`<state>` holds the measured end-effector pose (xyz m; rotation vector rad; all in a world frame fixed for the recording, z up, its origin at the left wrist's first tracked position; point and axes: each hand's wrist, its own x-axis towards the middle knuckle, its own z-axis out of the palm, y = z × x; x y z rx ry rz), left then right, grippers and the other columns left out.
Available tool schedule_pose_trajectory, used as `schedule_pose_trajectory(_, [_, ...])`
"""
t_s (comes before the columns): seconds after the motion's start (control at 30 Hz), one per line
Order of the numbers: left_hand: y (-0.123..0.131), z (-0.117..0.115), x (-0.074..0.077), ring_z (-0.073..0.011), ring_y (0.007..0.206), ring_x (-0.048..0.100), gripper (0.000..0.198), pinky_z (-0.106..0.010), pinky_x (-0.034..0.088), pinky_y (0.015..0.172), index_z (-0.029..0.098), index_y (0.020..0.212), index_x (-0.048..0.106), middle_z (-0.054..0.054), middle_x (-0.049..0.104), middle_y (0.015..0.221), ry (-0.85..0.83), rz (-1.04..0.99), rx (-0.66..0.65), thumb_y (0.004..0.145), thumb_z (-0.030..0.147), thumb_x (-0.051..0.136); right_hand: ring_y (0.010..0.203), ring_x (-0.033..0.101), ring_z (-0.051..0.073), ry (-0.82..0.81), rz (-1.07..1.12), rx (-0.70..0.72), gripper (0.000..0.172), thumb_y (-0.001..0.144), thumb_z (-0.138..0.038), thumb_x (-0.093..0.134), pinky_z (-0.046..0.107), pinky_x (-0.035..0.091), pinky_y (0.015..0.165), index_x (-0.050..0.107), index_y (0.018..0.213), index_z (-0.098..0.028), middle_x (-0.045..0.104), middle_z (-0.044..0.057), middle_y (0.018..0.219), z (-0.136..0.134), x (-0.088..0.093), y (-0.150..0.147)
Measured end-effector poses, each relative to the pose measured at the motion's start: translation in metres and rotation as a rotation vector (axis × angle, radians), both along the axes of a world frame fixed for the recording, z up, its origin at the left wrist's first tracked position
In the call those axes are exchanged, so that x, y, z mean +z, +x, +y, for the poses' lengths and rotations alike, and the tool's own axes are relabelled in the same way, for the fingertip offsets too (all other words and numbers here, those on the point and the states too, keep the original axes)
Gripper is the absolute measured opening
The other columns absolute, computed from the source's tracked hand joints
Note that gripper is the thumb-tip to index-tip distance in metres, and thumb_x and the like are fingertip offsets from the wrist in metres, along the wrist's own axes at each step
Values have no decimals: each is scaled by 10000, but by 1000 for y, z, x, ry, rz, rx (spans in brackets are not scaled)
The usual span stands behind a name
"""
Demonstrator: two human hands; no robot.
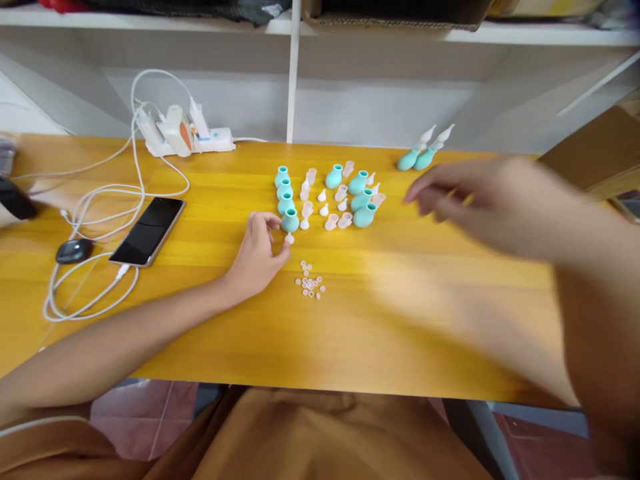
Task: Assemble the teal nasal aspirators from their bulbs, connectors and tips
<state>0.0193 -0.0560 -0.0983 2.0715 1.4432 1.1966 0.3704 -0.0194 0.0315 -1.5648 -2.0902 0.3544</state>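
My left hand rests on the table with thumb and fingers apart, beside the nearest teal rubber bulb of the left row. A small white nozzle tip lies close to its thumb; whether they touch I cannot tell. My right hand, blurred, hovers right of the other teal bulbs, fingers loosely stretched and nothing visible in them. Between the bulb groups lie several pale pink sleeves and white tips. Small translucent rings are scattered nearer me. Two bulbs with white nozzles fitted lie at the back right.
A phone with a white cable and a black oval object lie at left. Behind stands a loaded power strip. Cardboard stands at the right, and white shelving rises along the back.
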Motion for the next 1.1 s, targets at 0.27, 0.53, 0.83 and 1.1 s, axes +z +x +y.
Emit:
schedule_pose_trajectory(0.27, [2, -1, 6, -125, 786, 556, 276, -302, 491, 757, 216, 1139, 531, -5, 630, 1014, -92, 25, 22, 957, 198, 738, 563, 624, 169, 243, 77, 514, 174, 958, -165, 549, 329, 452, 573, 665, 994, -289, 745, -20, 798, -50, -114, -67])
schedule_pose_trajectory(0.53, [-3, 3, 8, -137, 821, 590, 147, -286, 509, 751, 210, 1064, 610, -12, 682, 1019, -89, 134, -95, 953, 160, 692, 613, 651, 174, 175, 116, 507, 153, 961, -181, 562, 318, 467, 627, 681, 1000, -269, 755, -14, 814, -33, -137, -71])
schedule_pose_trajectory(0.83, [-1, -9, 14, -161, 953, 698, 61, -322, 608, 870, 214, 1041, 656, -41, 700, 1023, 53, -11, -373, 1024, 252, 700, 566, 545, 143, 56, 396, 567, 121, 1044, -361, 647, 306, 453, 580, 650, 1136, -284, 674, -15, 837, -38, -130, -84])
schedule_pose_trajectory(1.1, [5, -31, 15, -151, 998, 754, 104, -298, 598, 909, 220, 1079, 675, -34, 770, 1047, 111, -4, -587, 1013, 182, 745, 628, 519, 108, -23, 548, 701, 286, 949, -458, 839, 260, 446, 617, 701, 1020, -217, 634, -10, 853, -43, -128, -98])
